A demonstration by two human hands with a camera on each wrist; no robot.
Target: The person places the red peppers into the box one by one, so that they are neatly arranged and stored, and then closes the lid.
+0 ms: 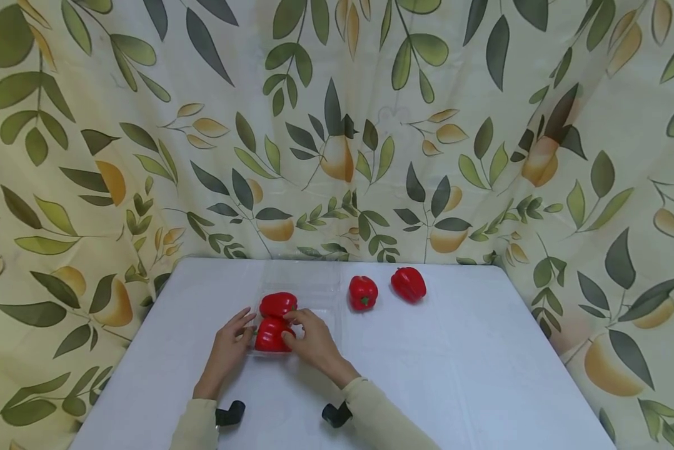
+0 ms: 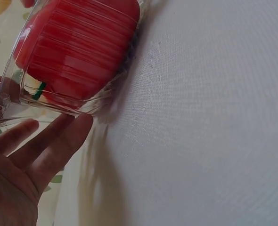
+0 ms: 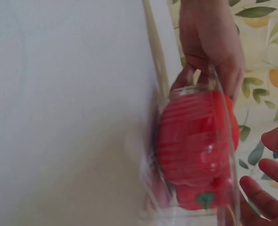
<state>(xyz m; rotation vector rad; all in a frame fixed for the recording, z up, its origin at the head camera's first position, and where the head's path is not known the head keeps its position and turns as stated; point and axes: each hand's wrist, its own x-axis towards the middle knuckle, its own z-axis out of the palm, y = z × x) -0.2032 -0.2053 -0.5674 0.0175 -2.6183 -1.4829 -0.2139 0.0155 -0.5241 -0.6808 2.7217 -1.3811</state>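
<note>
Pale yellow sleeves (image 1: 390, 415) end at bare hands (image 1: 317, 347), with small black devices (image 1: 337, 415) beside the cuffs (image 1: 355, 384).

No legible text in head or wrist views, no readable labels, brands, numbers or signs observed

Two peppers (image 1: 277, 305) in container (image 2: 11, 108); two other peppers (image 1: 408, 285) right.

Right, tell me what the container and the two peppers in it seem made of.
Container: apparently thin, clear, glossy plastic, given its see-through ribbed wall and glints. Peppers: smooth, glossy red surface with bright highlights; real vegetable or moulded plastic, I can't tell.
</note>
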